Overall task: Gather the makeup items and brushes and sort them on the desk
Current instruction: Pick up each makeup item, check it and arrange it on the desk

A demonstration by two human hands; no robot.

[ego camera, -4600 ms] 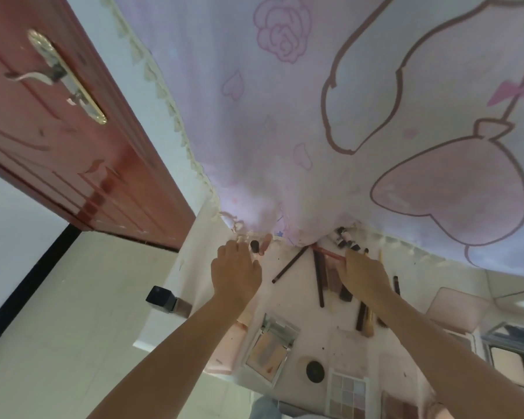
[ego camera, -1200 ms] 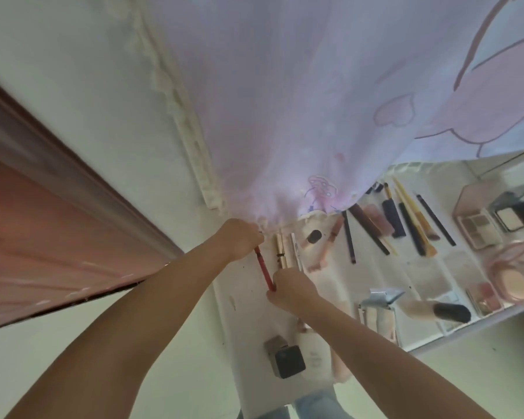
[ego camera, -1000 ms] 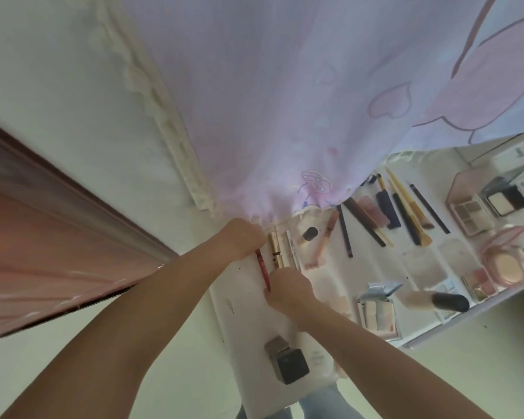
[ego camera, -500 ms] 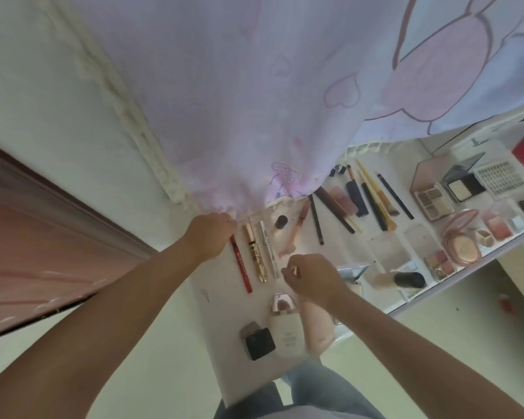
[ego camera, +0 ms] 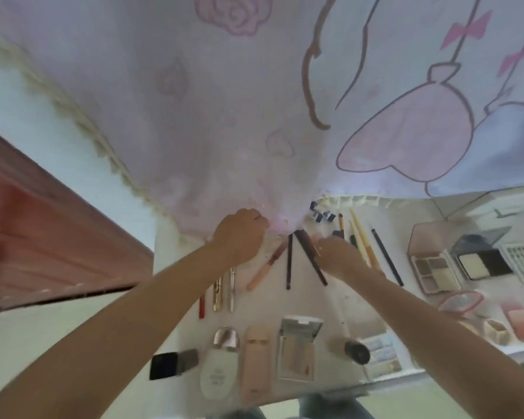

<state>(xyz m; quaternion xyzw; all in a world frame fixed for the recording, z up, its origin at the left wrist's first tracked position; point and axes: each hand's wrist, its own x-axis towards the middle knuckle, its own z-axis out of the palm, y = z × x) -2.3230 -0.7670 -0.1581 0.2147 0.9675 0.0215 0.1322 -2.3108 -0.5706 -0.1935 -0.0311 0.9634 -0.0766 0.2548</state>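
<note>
Head view: looks down on a white worktop (ego camera: 176, 285) with a pale pink printed curtain (ego camera: 224, 116) hanging over its far side.
Left hand: the left hand (ego camera: 239, 234) is curled into a fist, gripping the lower edge of the curtain at the far side of the worktop.
Right hand: the right hand (ego camera: 339, 255) lies knuckles-up with fingers bent down onto the worktop beside the dark brown pencil (ego camera: 310, 255); whether it holds anything cannot be told.
Slim items, left group: a red pencil (ego camera: 202, 306), a gold tube (ego camera: 217, 294) and a silver tube (ego camera: 231, 291) lie side by side, partly under the left forearm.
Slim items, middle: a peach lip-gloss tube (ego camera: 263, 267) lies tilted, a thin black pencil (ego camera: 289, 261) just right of it, then the dark brown pencil.
Brushes: tan-handled brushes (ego camera: 362, 237) and a black-handled brush (ego camera: 386, 255) lie right of the right hand.
Near row, left to right: a black square-capped bottle (ego camera: 171, 362), a white bottle with a rose-gold cap (ego camera: 220, 370), a pale pink tube (ego camera: 256, 364), an open compact with a mirror (ego camera: 298, 349), a black-capped bottle lying on its side (ego camera: 353, 350).
Right side: an open pink eyeshadow palette (ego camera: 433, 267), an open black compact (ego camera: 481, 261), a round pink compact (ego camera: 460, 300).
Other: a red-brown door (ego camera: 43, 237) stands at the left.
</note>
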